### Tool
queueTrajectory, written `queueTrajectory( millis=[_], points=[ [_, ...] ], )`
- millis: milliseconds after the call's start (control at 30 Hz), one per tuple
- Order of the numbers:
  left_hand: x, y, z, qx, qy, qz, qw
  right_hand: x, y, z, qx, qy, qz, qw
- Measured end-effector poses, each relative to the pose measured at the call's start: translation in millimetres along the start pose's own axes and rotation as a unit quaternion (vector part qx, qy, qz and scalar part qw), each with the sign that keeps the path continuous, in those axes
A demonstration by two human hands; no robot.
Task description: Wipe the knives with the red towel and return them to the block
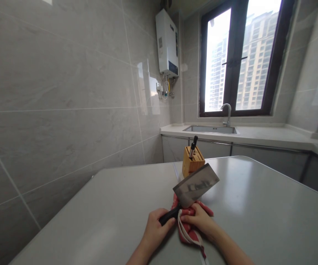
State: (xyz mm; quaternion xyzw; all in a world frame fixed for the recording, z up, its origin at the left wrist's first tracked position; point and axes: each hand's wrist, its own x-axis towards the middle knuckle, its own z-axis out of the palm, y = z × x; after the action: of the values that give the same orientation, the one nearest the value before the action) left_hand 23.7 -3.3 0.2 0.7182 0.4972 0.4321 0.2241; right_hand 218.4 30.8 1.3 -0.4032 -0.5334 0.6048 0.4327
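Observation:
My left hand is closed round the black handle of a cleaver. Its broad steel blade tilts up and away to the right, with blurred reflections on its face. Close by the lower part of the blade, my right hand grips a red cloth with pale edging. Folds of this cloth lie under and around the handle and hang toward me. Behind the blade stands a wooden knife block, with black-handled pieces sticking out of its top. The blade hides part of the block's front.
The block stands on a pale glossy table that reaches both sides. Beyond it is a counter with a sink and a tap below a window. A white water heater hangs on the tiled wall.

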Motion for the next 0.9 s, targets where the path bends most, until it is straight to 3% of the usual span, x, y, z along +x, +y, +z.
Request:
queueTrajectory(
  millis=[333, 700, 900],
  points=[
    [0, 5, -1, -0.015, 0.0, 0.008, 1.0, 9, 19, -2, 0.024, -0.02, 0.001, 1.0],
    [-2, 15, 3, -0.032, 0.007, 0.002, 0.999, 4, 10, 4, 0.041, -0.05, 0.022, 0.998],
    [-4, 16, 4, -0.003, -0.022, 0.011, 1.0, -1, 1, 8, 0.075, -0.045, 0.011, 0.996]
  ],
)
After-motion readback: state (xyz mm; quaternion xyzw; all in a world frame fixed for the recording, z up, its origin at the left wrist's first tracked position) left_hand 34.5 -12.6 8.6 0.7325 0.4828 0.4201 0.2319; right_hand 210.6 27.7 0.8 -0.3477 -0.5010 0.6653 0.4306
